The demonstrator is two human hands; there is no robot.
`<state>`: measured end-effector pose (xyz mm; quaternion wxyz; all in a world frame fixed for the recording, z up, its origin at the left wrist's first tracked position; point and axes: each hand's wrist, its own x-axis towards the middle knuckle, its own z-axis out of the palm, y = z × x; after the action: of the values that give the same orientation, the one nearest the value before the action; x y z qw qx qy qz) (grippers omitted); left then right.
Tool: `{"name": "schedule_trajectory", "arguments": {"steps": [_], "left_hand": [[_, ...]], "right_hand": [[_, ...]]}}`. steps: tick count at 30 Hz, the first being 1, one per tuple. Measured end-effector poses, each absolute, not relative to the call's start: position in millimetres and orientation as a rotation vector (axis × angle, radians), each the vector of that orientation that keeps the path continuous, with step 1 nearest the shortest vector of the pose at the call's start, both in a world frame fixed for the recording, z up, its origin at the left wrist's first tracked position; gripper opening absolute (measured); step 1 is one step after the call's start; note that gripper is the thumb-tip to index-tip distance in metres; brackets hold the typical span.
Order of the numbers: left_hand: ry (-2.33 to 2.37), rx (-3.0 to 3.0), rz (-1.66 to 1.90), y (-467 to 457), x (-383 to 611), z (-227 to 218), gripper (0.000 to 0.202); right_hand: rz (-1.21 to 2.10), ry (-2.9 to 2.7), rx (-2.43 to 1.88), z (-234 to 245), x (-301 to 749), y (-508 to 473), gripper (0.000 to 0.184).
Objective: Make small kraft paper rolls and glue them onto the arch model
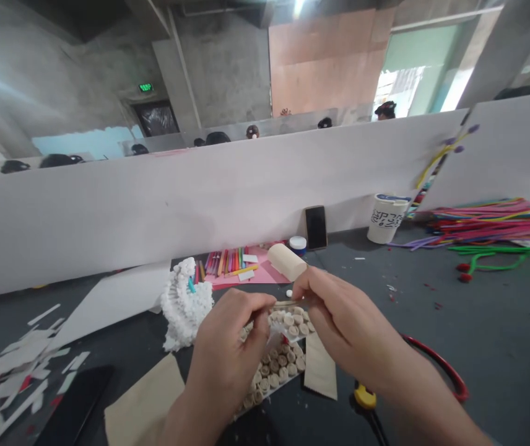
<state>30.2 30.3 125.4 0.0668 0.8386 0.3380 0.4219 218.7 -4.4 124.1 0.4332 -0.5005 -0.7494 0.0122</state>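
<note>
While the left hand (228, 347), just right of a white curled-paper mound (186, 303) at 9 o'clock, pinches between thumb and fingertips, the right hand (346, 319) pinches from the other side, and a thin tan paper strip (286, 304) runs between them above rolled paper coils (274, 365) at 6 o'clock. Light and flimsy, the strip would crease under a hard grip, so it is best taken lightly near its ends.
</note>
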Motion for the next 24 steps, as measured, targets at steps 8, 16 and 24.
{"name": "schedule_trajectory", "arguments": {"steps": [8, 16, 24], "left_hand": [[1.022, 2.440, 1.284, 23.4, 30.8, 121.9, 0.016], [1.061, 2.428, 1.258, 20.6, 25.9, 126.5, 0.012], [0.809, 2.450, 1.333, 25.0, 23.0, 124.2, 0.020]], "right_hand": [[0.195, -1.823, -1.266, 122.7, 212.6, -2.1, 0.013], [0.208, -1.751, -1.225, 127.2, 210.2, -6.1, 0.016], [0.138, -1.682, -1.216, 129.0, 211.4, -8.3, 0.016]]}}
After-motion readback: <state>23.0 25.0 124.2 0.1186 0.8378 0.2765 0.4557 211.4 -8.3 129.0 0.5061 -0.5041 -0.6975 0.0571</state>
